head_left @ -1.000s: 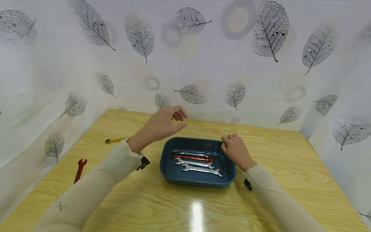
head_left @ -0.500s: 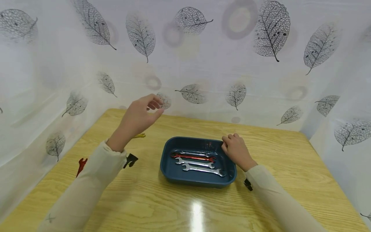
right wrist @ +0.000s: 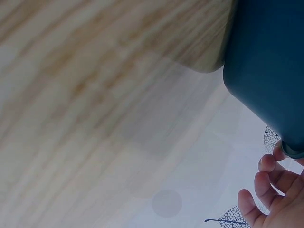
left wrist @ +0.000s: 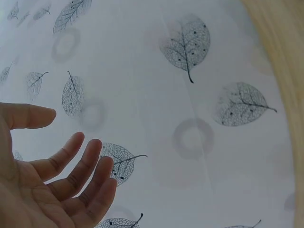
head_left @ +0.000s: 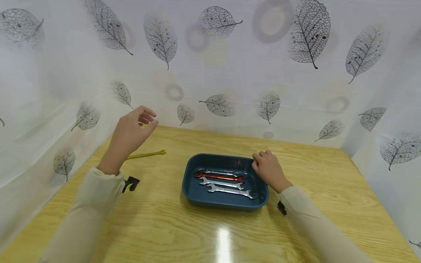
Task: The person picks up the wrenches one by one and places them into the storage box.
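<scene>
My left hand hovers above the left part of the table with its fingers loosely bent. Nothing lies between thumb and fingers in the left wrist view. Just behind and to the right of that wrist is a yellow wrench, one end hidden by the arm. My right hand grips the far right corner of a dark blue tray, seen from outside in the right wrist view. Inside the tray lie a red wrench and several silver ones, such as the nearest silver wrench, roughly parallel.
The wood-grain table meets a white leaf-patterned sheet at the back and both sides. My left sleeve covers part of the table's left side.
My left hand has moved left, away from above the tray side. More of the yellow wrench shows, and the red wrench on the left is now hidden by the sleeve. The right hand stays put.
</scene>
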